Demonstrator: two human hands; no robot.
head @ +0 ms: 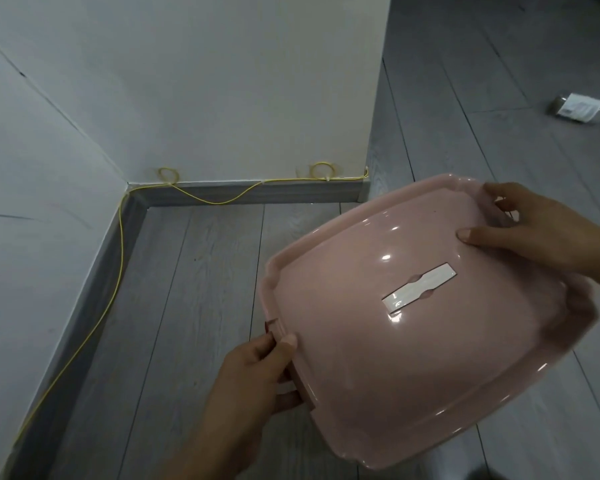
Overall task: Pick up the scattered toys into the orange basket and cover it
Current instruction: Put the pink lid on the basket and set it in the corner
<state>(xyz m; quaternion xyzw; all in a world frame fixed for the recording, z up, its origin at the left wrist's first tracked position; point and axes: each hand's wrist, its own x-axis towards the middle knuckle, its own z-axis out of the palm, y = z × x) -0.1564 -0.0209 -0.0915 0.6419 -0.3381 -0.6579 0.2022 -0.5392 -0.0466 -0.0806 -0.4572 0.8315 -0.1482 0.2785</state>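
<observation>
A large glossy pink-orange lid (413,341) with a white recessed handle (419,287) on top fills the lower right of the head view, tilted over the floor. My left hand (253,372) grips its near-left rim, thumb on top and fingers underneath. My right hand (534,226) holds the far-right rim, thumb pressed on the top surface. The basket under the lid is hidden, apart from a dark red sliver (270,323) at the left rim. No toys are visible.
Grey wood-plank floor (194,306) meets a white wall corner with grey skirting (243,192). A thin yellow cable (118,258) runs along the skirting. A clear packet with a white label (582,110) lies on the floor at the far right.
</observation>
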